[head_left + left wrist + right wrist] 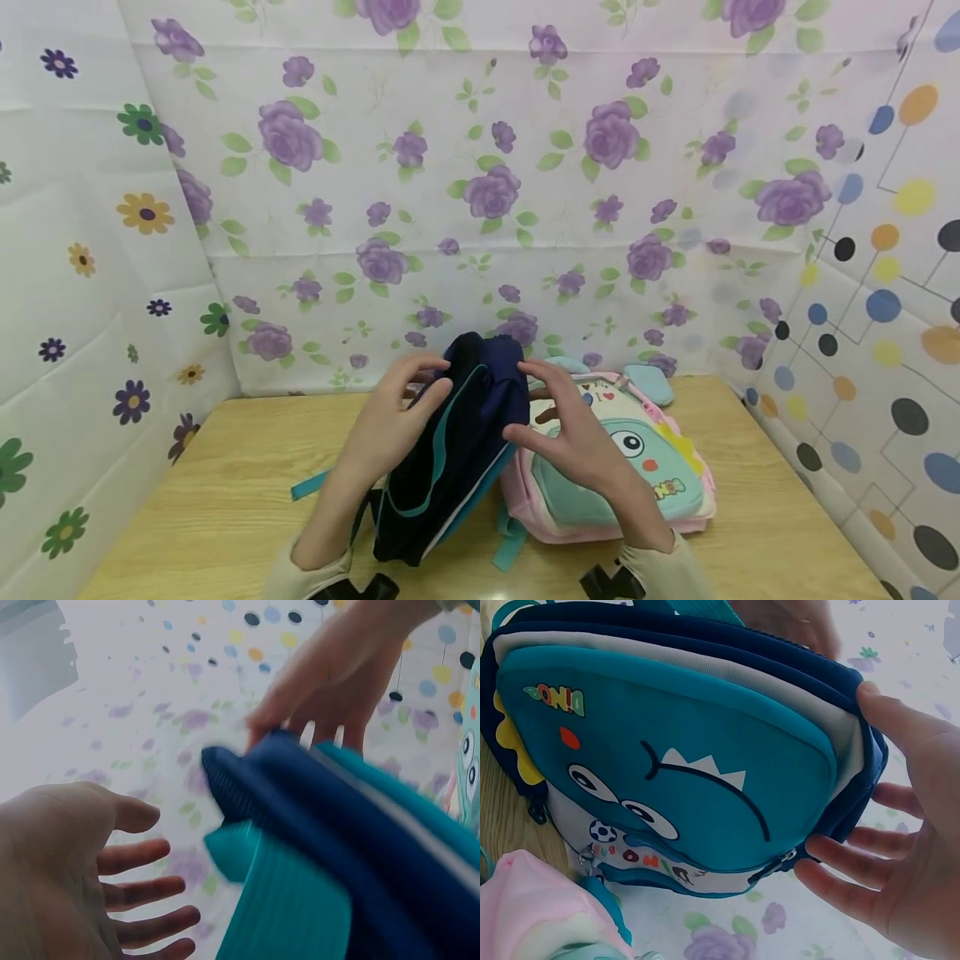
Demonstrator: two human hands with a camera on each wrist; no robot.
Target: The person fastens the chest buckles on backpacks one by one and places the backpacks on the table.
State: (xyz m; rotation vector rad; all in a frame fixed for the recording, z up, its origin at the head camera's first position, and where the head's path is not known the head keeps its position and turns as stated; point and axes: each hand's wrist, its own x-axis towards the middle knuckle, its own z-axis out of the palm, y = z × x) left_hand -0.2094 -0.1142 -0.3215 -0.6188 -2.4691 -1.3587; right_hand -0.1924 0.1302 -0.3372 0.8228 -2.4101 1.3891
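A navy and teal dinosaur backpack (468,450) stands tilted on the table between my hands, its dark back and teal-edged strap toward the left. The right wrist view shows its front pocket (705,742) with eyes and white teeth. My right hand (573,425) holds the backpack's side, thumb at one edge and fingers at the other. Beside its opposite face is my left hand (397,417). In the left wrist view, those fingers (150,892) are spread and apart from the backpack, near a teal strap (289,900).
A pink and mint backpack (622,492) with a dinosaur face lies to the right, close against the navy one. Both are on a wooden table (247,500). Patterned cloth (465,150) stands behind the table and at both sides.
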